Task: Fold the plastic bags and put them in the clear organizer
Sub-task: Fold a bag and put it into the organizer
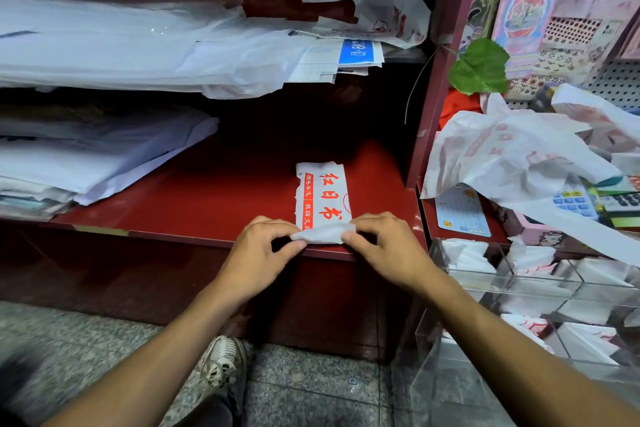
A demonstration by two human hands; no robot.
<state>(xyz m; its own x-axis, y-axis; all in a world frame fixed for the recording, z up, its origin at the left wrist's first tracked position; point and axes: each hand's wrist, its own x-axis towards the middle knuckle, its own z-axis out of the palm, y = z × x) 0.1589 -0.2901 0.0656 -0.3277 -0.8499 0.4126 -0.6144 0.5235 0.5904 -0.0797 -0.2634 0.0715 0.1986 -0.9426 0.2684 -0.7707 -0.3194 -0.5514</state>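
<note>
Your left hand and right hand pinch the bag mid-fold; organizer at 4 o'clock looks partly filled, loose bags remain at 2.

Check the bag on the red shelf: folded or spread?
Folded: the bag is a narrow strip, near end turned up, pinched by left hand and right hand.

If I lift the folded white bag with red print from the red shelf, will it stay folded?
Probably not: the folded bag looks thin and floppy, its near end curling where both hands pinch it. It seems very light, so it may slide on the smooth red shelf.
</note>
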